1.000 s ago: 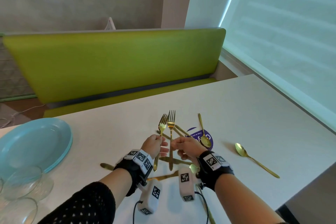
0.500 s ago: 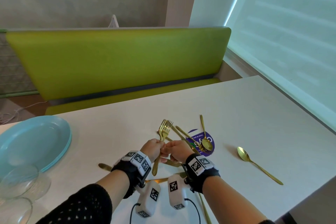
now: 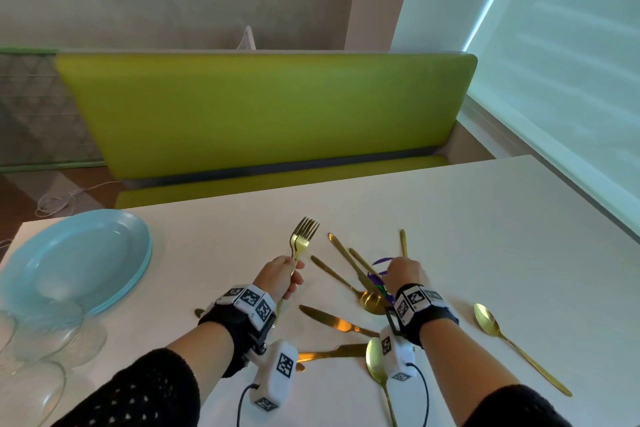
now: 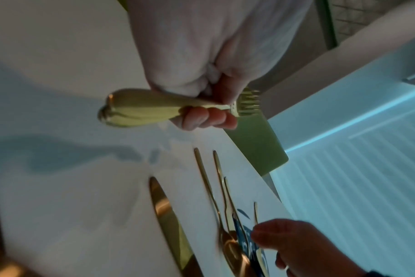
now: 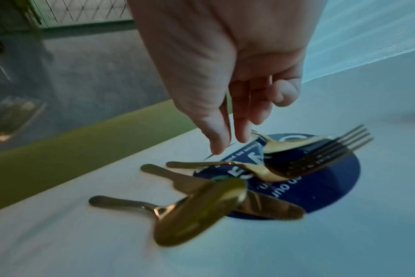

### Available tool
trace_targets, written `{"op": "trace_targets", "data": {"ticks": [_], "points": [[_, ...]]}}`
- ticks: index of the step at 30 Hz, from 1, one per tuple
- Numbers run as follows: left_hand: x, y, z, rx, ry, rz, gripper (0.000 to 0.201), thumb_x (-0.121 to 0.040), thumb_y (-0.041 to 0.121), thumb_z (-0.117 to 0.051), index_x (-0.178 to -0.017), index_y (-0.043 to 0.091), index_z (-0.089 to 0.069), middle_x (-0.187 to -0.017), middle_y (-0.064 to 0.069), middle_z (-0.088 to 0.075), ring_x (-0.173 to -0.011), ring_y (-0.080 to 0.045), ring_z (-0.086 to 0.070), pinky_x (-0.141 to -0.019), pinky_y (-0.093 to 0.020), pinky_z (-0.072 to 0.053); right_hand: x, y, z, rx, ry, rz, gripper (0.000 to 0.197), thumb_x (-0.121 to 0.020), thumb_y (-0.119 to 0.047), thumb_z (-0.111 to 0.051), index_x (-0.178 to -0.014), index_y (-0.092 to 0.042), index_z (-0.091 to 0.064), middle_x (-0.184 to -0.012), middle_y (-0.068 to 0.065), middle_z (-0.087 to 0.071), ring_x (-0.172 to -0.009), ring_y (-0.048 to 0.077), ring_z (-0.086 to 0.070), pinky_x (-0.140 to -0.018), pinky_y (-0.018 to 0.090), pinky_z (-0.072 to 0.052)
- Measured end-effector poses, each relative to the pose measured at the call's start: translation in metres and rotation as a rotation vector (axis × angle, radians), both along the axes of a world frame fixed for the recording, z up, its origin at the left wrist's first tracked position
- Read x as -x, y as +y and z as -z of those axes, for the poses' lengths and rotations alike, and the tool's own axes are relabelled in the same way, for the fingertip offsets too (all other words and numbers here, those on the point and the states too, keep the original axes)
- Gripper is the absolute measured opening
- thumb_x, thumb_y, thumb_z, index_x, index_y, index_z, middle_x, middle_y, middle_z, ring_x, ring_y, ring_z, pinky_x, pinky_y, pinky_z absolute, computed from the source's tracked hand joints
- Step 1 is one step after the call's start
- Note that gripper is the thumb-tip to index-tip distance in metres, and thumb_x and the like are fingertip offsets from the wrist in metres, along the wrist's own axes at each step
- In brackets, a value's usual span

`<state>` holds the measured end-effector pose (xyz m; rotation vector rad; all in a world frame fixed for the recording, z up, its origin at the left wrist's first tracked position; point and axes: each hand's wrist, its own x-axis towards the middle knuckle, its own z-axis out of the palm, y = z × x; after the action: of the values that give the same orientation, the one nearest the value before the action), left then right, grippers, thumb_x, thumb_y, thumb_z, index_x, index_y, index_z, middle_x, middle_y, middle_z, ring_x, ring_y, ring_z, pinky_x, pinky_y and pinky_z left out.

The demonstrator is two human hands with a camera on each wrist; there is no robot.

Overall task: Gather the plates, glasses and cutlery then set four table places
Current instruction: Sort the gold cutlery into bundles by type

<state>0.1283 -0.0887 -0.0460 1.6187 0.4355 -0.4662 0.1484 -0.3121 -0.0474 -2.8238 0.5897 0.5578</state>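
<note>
My left hand grips gold forks by their handles, tines up and away; the left wrist view shows the handles bunched in my curled fingers. My right hand hovers over a pile of gold cutlery on a round blue sticker. Its fingers reach down, relaxed, holding nothing, just above a spoon handle and a fork. Gold knives and spoons lie near my wrists. A lone spoon lies to the right.
Stacked light-blue plates sit at the table's left end, with clear glasses in front of them. A green bench runs behind the white table. A window blind is on the right.
The right hand has let go of the forks and moved right over the cutlery pile. The left hand now holds the forks alone and has shifted slightly left.
</note>
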Motion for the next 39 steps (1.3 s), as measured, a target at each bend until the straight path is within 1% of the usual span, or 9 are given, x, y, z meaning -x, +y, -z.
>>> {"op": "trace_targets", "data": {"ticks": [11, 14, 18, 20, 23, 28, 33, 36, 39], "points": [[0.0, 0.015, -0.003, 0.018, 0.037, 0.016, 0.025, -0.098, 0.01, -0.038, -0.083, 0.015, -0.058, -0.07, -0.002, -0.052, -0.056, -0.011, -0.042, -0.048, -0.018, -0.033, -0.006, 0.007, 0.005, 0.034, 0.02, 0.025, 0.022, -0.093, -0.023, -0.053, -0.103, -0.007, -0.065, -0.102, 0.007, -0.068, -0.094, 0.021, -0.066, -0.066, 0.026, -0.046], [-0.002, 0.015, -0.006, -0.015, 0.017, 0.0, 0.027, -0.098, 0.009, -0.038, -0.081, 0.016, -0.057, -0.07, -0.002, -0.051, -0.057, -0.012, -0.042, -0.051, -0.02, -0.034, -0.007, 0.01, -0.003, -0.076, -0.076, 0.001, 0.024, -0.094, -0.019, -0.047, -0.104, -0.007, -0.066, -0.104, 0.009, -0.069, -0.096, 0.023, -0.066, -0.071, 0.027, -0.051], [-0.01, 0.015, -0.012, -0.061, -0.014, -0.049, 0.022, -0.098, 0.008, -0.036, -0.088, 0.01, -0.056, -0.07, -0.002, -0.051, -0.057, -0.012, -0.043, -0.051, -0.021, -0.035, -0.006, 0.016, -0.019, -0.325, -0.274, -0.073, 0.013, -0.091, -0.021, -0.056, -0.084, -0.016, -0.065, -0.098, 0.005, -0.069, -0.085, 0.018, -0.061, -0.071, 0.028, -0.05], [-0.014, 0.015, -0.017, -0.078, -0.029, -0.078, 0.019, -0.098, 0.009, -0.037, -0.092, 0.009, -0.054, -0.07, -0.002, -0.051, -0.058, -0.013, -0.043, -0.051, -0.021, -0.036, -0.004, 0.019, -0.031, -0.313, -0.356, -0.196, 0.013, -0.09, -0.019, -0.057, -0.088, -0.016, -0.069, -0.098, 0.003, -0.069, -0.089, 0.017, -0.061, -0.07, 0.023, -0.043], [-0.019, 0.014, -0.024, -0.136, -0.073, -0.076, 0.018, -0.098, 0.009, -0.036, -0.093, 0.009, -0.054, -0.07, -0.002, -0.052, -0.058, -0.013, -0.045, -0.052, -0.021, -0.038, 0.0, 0.02, -0.048, -0.073, -0.351, -0.512, 0.017, -0.093, -0.019, -0.054, -0.097, -0.019, -0.07, -0.103, 0.001, -0.064, -0.101, 0.016, -0.054, -0.074, 0.022, -0.042], [-0.009, -0.001, -0.032, -0.203, -0.066, 0.165, 0.022, -0.097, 0.006, -0.033, -0.09, 0.009, -0.053, -0.07, -0.003, -0.052, -0.061, -0.013, -0.049, -0.056, -0.021, -0.042, 0.015, 0.04, -0.07, 0.172, -0.316, -0.948, 0.02, -0.094, -0.017, -0.051, -0.104, -0.017, -0.069, -0.107, 0.005, -0.06, -0.103, 0.023, -0.05, -0.083, 0.031, -0.042], [0.014, -0.024, -0.036, -0.171, -0.017, 0.347, 0.029, -0.094, 0.001, -0.034, -0.073, 0.01, -0.05, -0.067, -0.005, -0.051, -0.057, -0.013, -0.049, -0.046, -0.015, -0.043, 0.033, 0.069, -0.085, 0.288, -0.37, -1.116, 0.003, -0.079, -0.021, -0.072, -0.081, -0.022, -0.074, -0.084, 0.001, -0.063, -0.083, 0.02, -0.056, -0.066, 0.031, -0.047], [0.023, -0.03, -0.036, -0.137, 0.012, 0.387, 0.025, -0.094, 0.006, -0.035, -0.076, 0.011, -0.051, -0.072, -0.006, -0.055, -0.06, -0.014, -0.054, -0.056, -0.019, -0.047, 0.036, 0.071, -0.081, 0.299, -0.298, -1.154, 0.021, -0.092, -0.017, -0.052, -0.103, -0.019, -0.07, -0.104, 0.005, -0.058, -0.102, 0.024, -0.048, -0.081, 0.034, -0.041], [0.03, -0.032, -0.037, -0.054, 0.038, 0.399, 0.021, -0.093, 0.005, -0.036, -0.082, 0.01, -0.053, -0.075, -0.006, -0.057, -0.066, -0.017, -0.058, -0.066, -0.025, -0.05, 0.044, 0.069, -0.083, 0.295, -0.3, -1.166, 0.025, -0.094, -0.019, -0.049, -0.11, -0.021, -0.069, -0.11, 0.006, -0.057, -0.107, 0.025, -0.045, -0.086, 0.035, -0.039]]}}
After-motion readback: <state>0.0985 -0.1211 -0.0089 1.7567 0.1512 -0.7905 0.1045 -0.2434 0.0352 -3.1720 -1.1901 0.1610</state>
